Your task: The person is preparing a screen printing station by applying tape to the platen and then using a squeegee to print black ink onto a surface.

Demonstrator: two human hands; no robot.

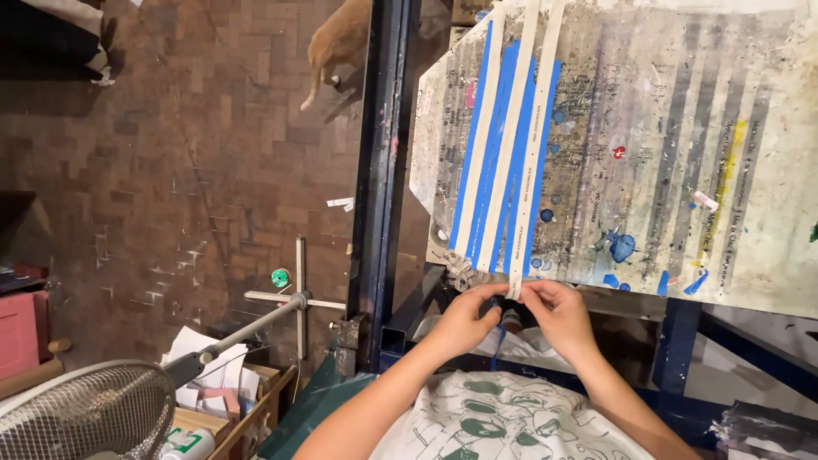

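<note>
Three long white printed ribbon strips lie side by side over blue tape stripes on a paint-stained work board. At the board's near edge my left hand and my right hand pinch the lower end of the right-most strip between thumbs and fingers. The two hands almost touch each other there. A crumpled bit of tape sits just left of my hands on the board's edge.
A dark blue metal frame post runs beside the board. A ginger cat walks on the brick floor at the top. A fan, a box with papers and a pink box stand at lower left.
</note>
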